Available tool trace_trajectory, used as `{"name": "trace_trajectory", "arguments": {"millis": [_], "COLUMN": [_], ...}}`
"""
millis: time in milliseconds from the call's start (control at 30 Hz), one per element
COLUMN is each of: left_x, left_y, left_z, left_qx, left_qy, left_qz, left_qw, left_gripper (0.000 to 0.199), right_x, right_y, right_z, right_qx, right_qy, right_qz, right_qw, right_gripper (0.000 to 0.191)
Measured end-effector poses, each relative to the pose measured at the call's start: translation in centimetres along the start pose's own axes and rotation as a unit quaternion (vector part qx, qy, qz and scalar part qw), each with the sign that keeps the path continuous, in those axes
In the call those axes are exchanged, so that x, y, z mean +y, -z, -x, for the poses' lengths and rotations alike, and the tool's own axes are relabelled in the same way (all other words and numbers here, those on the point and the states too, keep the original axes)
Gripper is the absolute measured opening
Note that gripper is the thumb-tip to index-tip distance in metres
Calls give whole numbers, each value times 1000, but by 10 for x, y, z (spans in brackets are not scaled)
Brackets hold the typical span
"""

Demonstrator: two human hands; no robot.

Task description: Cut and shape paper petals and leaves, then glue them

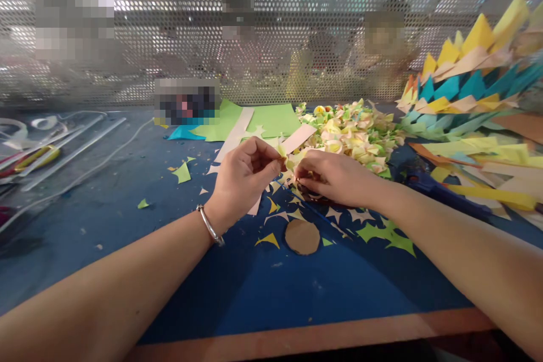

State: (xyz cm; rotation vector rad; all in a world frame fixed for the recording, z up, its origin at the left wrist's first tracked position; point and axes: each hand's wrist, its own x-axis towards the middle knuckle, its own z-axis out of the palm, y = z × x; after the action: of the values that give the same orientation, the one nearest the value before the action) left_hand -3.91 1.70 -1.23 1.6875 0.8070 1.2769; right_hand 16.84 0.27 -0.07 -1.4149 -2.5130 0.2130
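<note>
Pinching a Small Yellow Paper Piece (281,150) Above a Blue Bench (254,288)

Nearest the person, below both hands, a reddish-brown edge (322,329) borders the bench. A round cardboard disc (302,237) lies just short of the hands, among yellow, green and pale paper scraps (268,241). A thin blue stick (316,213) slants from beneath the hands toward the near right.

At center, the left hand (248,172), a silver bracelet (209,226) at its wrist, grips the yellow paper piece between thumb and fingertip. The right hand (333,175) meets it with curled fingers; whether it grips anything cannot be told.

To the right of the right hand, a dark blue tool (445,195) rests beside loose paper strips (496,150). Left of the left hand lie yellow-handled scissors (40,159) and clear strips (74,153).

Just beyond the hands, small cut-paper pieces form a heap (352,130), with a light green sheet (275,119) to its left. Folded yellow, teal and pink paper rises in tiers (470,82) beyond the right hand. Farthest off, a perforated screen (271,62) spans the scene, with blurred figures showing through.
</note>
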Motion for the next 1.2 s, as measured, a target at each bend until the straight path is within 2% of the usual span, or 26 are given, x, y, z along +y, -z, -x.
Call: {"name": "trace_trajectory", "arguments": {"millis": [167,267,500,600,833,1067,1200], "left_x": [0,1,2,3,1,-1,-3], "left_y": [0,0,-1,-2,-2,-2,-1], "left_z": [0,0,0,0,1,0,0], "left_qx": [-5,-10,-25,-31,-56,-66,-72], "left_qy": [11,12,14,19,36,17,7], "left_qz": [-6,6,17,21,45,36,20], "left_qw": [1000,1000,999,999,997,997,997], "left_gripper": [12,12,13,14,16,14,14], "right_x": [1,2,-6,-12,-17,-17,-18], "right_y": [-1,0,10,13,13,12,11], "right_z": [0,1,11,15,18,18,19], "right_qx": [6,31,213,260,268,277,267], "right_qy": [5,10,59,80,121,181,190], "right_qz": [-1,-23,-51,-51,-50,-47,-46], "right_qw": [1000,999,974,961,954,942,944], "right_gripper": [9,10,8,9,10,9,8]}}
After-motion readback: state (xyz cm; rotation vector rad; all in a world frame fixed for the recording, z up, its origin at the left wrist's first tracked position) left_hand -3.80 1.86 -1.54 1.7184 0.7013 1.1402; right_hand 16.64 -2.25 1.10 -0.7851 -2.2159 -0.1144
